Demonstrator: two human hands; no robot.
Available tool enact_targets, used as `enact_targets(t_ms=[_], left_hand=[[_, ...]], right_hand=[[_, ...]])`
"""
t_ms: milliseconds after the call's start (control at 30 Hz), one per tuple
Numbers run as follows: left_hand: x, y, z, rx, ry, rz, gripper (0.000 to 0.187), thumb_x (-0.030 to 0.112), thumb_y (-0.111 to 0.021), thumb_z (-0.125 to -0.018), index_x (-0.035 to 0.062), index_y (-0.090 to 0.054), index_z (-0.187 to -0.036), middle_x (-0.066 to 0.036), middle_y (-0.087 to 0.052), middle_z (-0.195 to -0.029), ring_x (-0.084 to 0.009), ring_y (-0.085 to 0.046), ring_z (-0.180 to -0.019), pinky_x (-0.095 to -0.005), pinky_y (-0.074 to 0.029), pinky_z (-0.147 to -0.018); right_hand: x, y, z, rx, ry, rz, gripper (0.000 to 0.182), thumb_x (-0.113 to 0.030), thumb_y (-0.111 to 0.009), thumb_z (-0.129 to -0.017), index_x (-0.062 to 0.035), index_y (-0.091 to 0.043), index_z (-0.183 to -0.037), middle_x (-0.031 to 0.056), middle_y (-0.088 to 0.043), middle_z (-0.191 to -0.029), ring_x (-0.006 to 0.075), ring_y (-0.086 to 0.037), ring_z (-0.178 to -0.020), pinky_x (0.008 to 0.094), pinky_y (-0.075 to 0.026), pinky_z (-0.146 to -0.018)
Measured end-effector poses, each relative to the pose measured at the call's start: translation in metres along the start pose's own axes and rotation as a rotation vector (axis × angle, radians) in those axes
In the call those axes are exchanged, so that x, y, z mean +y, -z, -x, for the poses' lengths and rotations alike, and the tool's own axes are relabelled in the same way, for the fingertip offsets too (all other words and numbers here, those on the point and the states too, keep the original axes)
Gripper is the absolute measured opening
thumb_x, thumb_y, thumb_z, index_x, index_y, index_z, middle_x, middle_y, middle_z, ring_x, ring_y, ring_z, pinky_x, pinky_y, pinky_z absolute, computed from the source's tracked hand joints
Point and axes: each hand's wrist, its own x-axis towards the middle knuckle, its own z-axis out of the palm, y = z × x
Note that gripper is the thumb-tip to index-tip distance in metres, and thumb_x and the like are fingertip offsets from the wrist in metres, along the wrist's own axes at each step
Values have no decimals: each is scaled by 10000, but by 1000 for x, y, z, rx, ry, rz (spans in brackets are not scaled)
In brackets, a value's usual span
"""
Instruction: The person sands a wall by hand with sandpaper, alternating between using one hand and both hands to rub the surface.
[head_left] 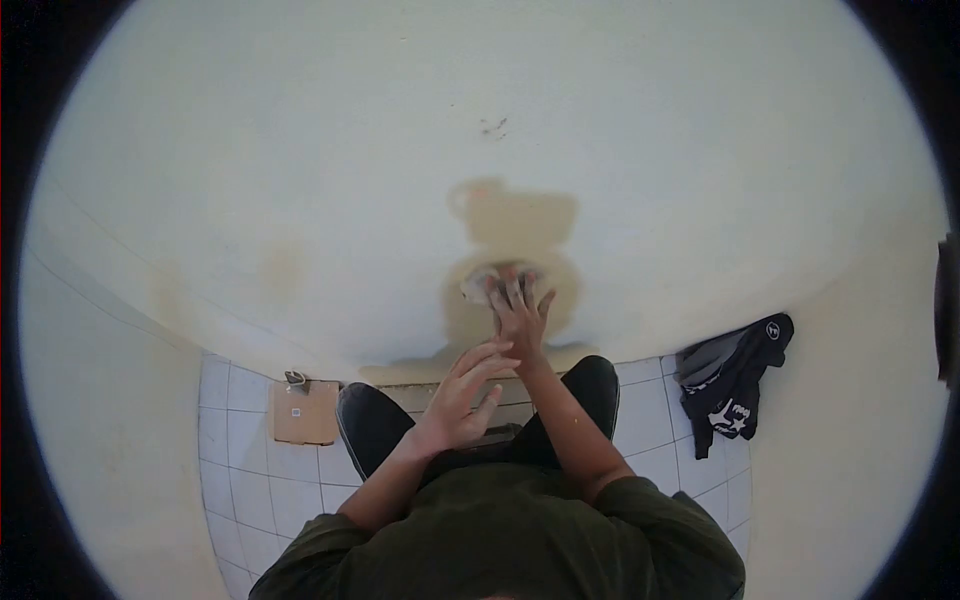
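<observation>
A: Where was the small, off-white, crumpled pad, perhaps cloth (480,286)?

B: Against the smooth, cream-white wall (700,190), partly under the fingers of the right hand (520,318).

A: How would it have handled?

B: Light and soft, I'd judge, easy to fold and hardly fragile; whether it was damp or slippery I couldn't tell. The bunched middle seemed the best hold, with flat fingers backing it against the wall.

A: And the hands?

B: The right arm reached far, its forearm slanting leftward from the elbow, back of the hand showing, fingers long and spread over the pad. The left hand (465,398) hung nearer and to the left, elbow bent, fingers loosely extended, thumb apart, holding nothing visible. Its fingertips came close to the right wrist; whether they touched, I couldn't say.
</observation>
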Motion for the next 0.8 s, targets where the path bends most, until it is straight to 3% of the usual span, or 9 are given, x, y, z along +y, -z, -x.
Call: enact_targets(t_ms=[100,200,267,367,467,567,667,767,800], left_hand=[[35,16,-35,-41,-150,-109,517,-32,-610,-834,78,-570,-1337,-176,-447,-1503,-401,-380,-1427,-499,-344,-1155],[53,31,-61,25,-242,-272,618,-1,-634,-834,79,-499,-1431,-202,-344,-1581,-420,-278,-1487,-526,-286,-1187],[58,42,-77,137,-239,-442,709,46,-664,-848,75,-420,-1512,-240,-262,-1626,-435,-202,-1519,-551,-233,-1206],[48,54,-106,214,-229,-774,843,168,-727,-835,79,-321,-1568,-217,-198,-1655,-415,-168,-1532,-572,-193,-1214],[34,57,-131,21,-174,-905,915,287,-749,-827,113,-278,-1592,-149,-177,-1675,-350,-172,-1543,-565,-161,-1224],[4,58,-142,22,-265,-1074,877,392,-722,-846,145,-318,-1585,-90,-237,-1667,-289,-224,-1534,-547,-175,-1224],[-35,59,-147,180,-400,-1386,804,457,-671,-878,164,-375,-1565,-67,-298,-1648,-264,-274,-1515,-531,-213,-1215],[-33,71,-151,326,-284,-1223,742,449,-638,-909,156,-408,-1551,-118,-327,-1630,-299,-286,-1506,-529,-212,-1211],[-28,82,-154,464,-299,-1236,713,389,-626,-927,142,-398,-1556,-143,-321,-1629,-320,-283,-1506,-527,-202,-1212]], right_hand=[[-15,35,-71,111,71,-65,476,-194,-563,-931,-331,-620,-1384,33,-407,-1598,354,-269,-1516,788,-50,-1106],[-42,105,-131,118,104,-23,562,-160,-586,-917,-293,-546,-1462,-27,-421,-1589,279,-344,-1492,780,-171,-1101],[-43,122,-143,207,146,-151,528,-162,-604,-907,-236,-577,-1429,-10,-471,-1552,265,-388,-1468,760,-154,-1125],[-37,134,-138,246,187,-264,446,-145,-622,-895,-155,-634,-1341,16,-540,-1492,262,-441,-1435,707,-142,-1170],[-11,143,-131,154,261,-309,364,-84,-644,-866,-114,-689,-1226,56,-569,-1460,271,-458,-1423,648,-166,-1200],[6,159,-127,97,297,-371,350,-20,-662,-833,-104,-717,-1169,92,-568,-1455,293,-450,-1426,592,-228,-1205],[7,178,-113,152,225,-460,378,23,-675,-810,-105,-731,-1161,121,-563,-1457,328,-447,-1424,562,-297,-1186],[9,187,-97,225,145,-522,385,41,-671,-822,-105,-739,-1172,139,-567,-1449,363,-446,-1419,545,-344,-1164],[10,188,-93,244,121,-538,384,44,-666,-831,-104,-741,-1177,143,-570,-1446,374,-445,-1418,539,-357,-1157]])
